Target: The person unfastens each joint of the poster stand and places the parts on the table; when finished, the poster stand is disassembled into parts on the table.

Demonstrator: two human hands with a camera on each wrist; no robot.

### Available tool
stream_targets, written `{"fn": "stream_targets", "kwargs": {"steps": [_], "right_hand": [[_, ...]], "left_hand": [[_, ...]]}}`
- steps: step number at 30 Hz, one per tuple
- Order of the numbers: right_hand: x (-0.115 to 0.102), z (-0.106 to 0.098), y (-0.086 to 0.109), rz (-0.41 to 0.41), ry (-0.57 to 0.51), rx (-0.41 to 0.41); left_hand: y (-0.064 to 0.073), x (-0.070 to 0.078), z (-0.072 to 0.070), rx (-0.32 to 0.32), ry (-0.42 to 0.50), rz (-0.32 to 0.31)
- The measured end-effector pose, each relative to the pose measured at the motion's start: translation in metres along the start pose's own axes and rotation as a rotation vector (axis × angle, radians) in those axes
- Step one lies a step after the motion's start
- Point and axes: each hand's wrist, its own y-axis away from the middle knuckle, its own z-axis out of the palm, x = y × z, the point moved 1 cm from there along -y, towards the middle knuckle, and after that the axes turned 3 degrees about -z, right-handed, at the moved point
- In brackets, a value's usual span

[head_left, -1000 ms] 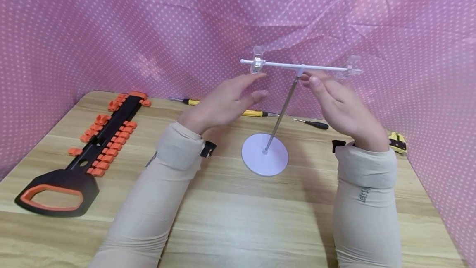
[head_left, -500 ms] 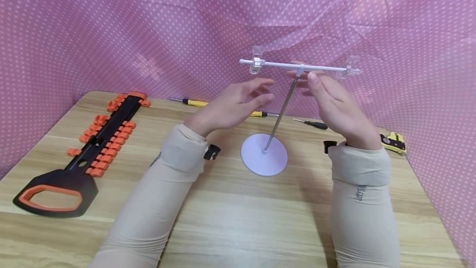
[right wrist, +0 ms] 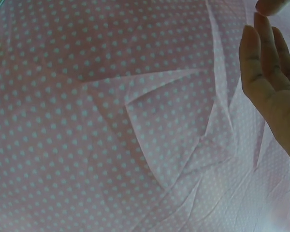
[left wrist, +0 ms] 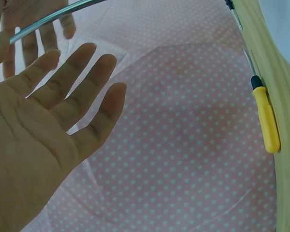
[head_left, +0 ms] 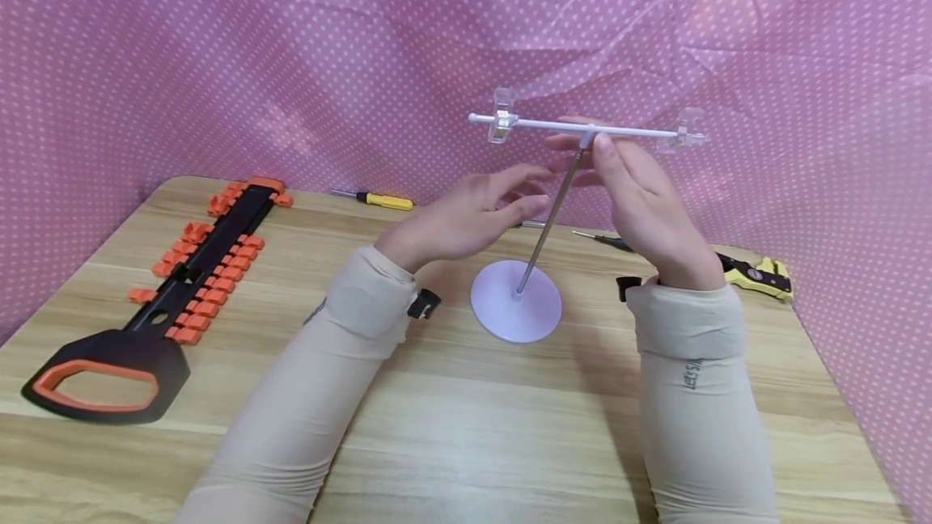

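A stand with a round white base [head_left: 516, 314], a thin metal pole [head_left: 551, 225] and a white crossbar [head_left: 629, 132] stands upright on the table. Clear plastic clips [head_left: 502, 116] sit near both ends of the bar. My left hand [head_left: 473, 213] is left of the pole, fingers loosely bent and holding nothing; the left wrist view shows its palm [left wrist: 31, 130] and spread fingers. My right hand [head_left: 633, 192] is at the pole's upper right, its fingers extending behind the pole and its thumb near the joint under the bar. Whether either hand touches the stand, I cannot tell.
At the left lies a black rack [head_left: 233, 221] with orange clips and a handle loop. Along the back edge are a yellow screwdriver [head_left: 389, 201] and a black screwdriver [head_left: 612, 242]. Yellow-black pliers-like tool [head_left: 757, 275] lies at the right. A pink dotted cloth [head_left: 328, 63] hangs behind.
Both hands have moved inward toward the pole, the left one rightward and slightly down, the right one leftward. The stand stays in place.
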Motion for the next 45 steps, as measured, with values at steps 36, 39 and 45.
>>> {"fn": "stream_targets", "kwargs": {"steps": [36, 39, 45], "right_hand": [[0.006, 0.01, -0.005, -0.041, -0.205, 0.072], [0.006, 0.01, -0.005, -0.043, -0.228, 0.074], [0.008, 0.01, -0.003, -0.041, -0.409, 0.057]], "left_hand": [[-0.013, -0.008, 0.031, -0.091, 0.25, 0.001], [-0.014, -0.009, 0.033, -0.106, 0.263, -0.001], [-0.016, -0.008, 0.038, -0.107, 0.215, -0.002]]}}
